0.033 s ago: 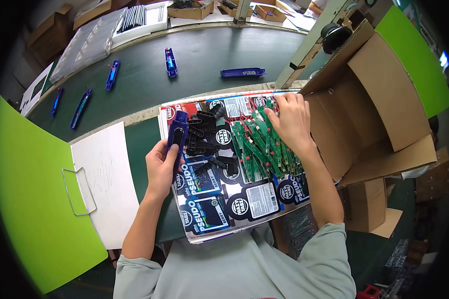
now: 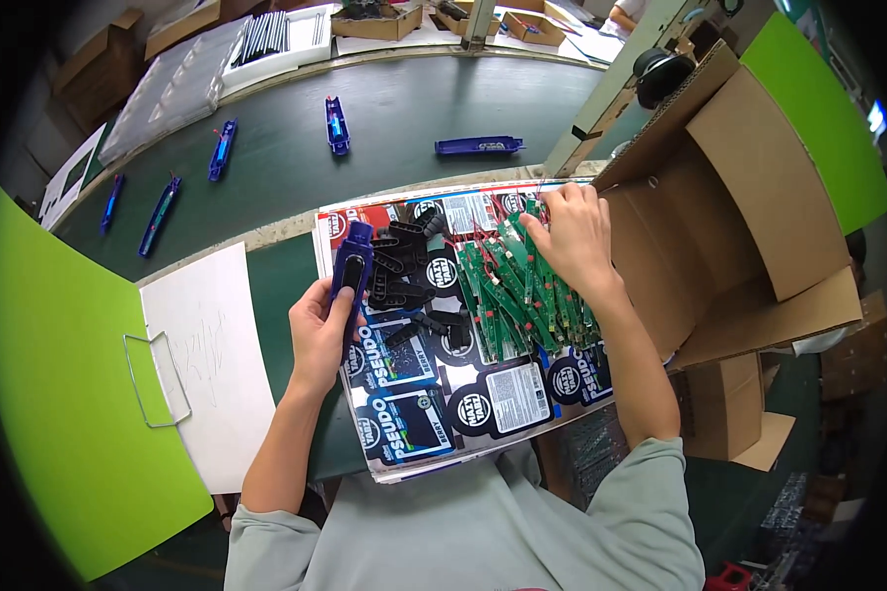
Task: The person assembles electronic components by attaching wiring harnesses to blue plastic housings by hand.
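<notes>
Many green strips [image 2: 511, 295] stretched lengthwise bodyward from the right hand [image 2: 578, 238], its pinch unclear; the left hand [image 2: 319, 333] clasped a blue case [image 2: 354, 256].

Left hand [image 2: 315, 327] curled, right hand [image 2: 581, 241] farther forward

the long casing [image 2: 358, 244] is deep blue with a black inset. the small parts [image 2: 394, 288] are plain black; the circuit strips [image 2: 512, 286] are green, flecked with red. beneath them, the printed sheet [image 2: 443, 377] mixes black, blue, white and a red corner, patterned with round badges and lettering. the counter [image 2: 276, 98] is dark green, the shirt [image 2: 424, 532] pale grey-green, the left-hand panel [image 2: 69, 374] lime, the open box [image 2: 759, 167] brown.
</notes>
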{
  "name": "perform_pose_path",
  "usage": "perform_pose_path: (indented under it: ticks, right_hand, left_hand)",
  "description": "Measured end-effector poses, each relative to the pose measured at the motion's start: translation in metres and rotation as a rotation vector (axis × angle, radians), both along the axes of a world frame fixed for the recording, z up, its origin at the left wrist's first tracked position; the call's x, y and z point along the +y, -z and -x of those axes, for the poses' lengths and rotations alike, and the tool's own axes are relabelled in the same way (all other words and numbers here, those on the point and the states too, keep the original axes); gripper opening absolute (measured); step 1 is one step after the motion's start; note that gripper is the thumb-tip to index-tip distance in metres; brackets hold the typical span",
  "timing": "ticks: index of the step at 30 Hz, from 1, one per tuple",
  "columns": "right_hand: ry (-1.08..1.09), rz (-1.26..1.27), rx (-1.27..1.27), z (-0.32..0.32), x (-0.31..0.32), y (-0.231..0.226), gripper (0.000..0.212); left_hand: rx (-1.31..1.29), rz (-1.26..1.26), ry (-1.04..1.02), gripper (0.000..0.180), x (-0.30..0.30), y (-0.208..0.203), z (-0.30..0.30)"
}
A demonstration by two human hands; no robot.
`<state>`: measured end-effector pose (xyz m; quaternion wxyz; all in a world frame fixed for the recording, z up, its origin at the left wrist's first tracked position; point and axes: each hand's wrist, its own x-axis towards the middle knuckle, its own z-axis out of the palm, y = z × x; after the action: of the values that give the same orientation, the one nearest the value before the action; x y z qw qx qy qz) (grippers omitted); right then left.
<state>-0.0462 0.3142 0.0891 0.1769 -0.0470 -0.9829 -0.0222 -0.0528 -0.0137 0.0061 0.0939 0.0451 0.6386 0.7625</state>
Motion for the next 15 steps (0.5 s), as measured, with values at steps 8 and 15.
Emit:
perform_pose_path:
  ticks: [8,15]
  right_hand:
    - [-0.052,0.38,0.047,0.011,0.019,0.012,0.021]
    - [-0.195,1.098,0.122,0.005,0.004,-0.011,0.018]
  left_hand:
    - [0.001,-0.002,0.031,0.017,0.004,-0.001,-0.001]
    - [-0.01,-0.011,0.044,0.017,0.001,-0.001,-0.004]
